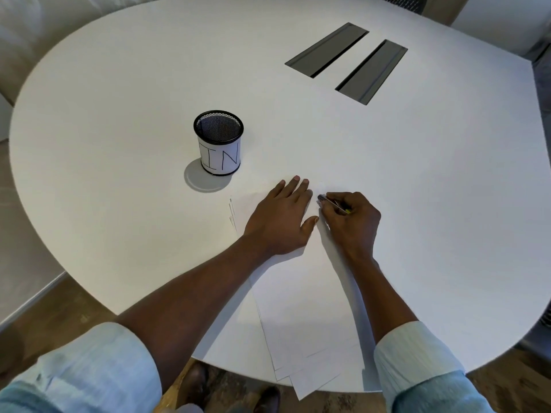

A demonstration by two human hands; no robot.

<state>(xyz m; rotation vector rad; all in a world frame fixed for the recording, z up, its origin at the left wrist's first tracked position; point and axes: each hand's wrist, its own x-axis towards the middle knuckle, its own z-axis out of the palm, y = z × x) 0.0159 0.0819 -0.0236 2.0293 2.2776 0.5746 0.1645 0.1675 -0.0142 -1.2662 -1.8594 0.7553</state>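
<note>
So, what is the left hand (280,217) doing?

It lies flat, palm down, with its fingers straight and spread a little, pressing on the sheets of paper (304,308). It holds nothing.

And the right hand (350,222)?

Its fingers are curled round a slim stick (332,203), pinched close to the dark tip. Whether that is a pen or a pencil, I cannot tell. The tip points at the left hand's index finger and sits just beside it, low over the paper.

Where exactly is the paper?

It is a loose, slightly fanned stack on the white worktop (119,114), running from under both hands back toward the person. Its near corners hang over the worktop's edge. Both hands are at its far end.

What else is around?

A black mesh cup (219,144) stands upright beyond the left hand, near the stack but apart from it. It wears a white label with "IN" written by hand. Farther off, to the right, two dark slots (326,49) are set side by side into the worktop. Pale blue sleeves (98,368) are rolled up on both forearms, and dark shoes (193,380) show on a wooden floor (44,308) below the edge.
</note>
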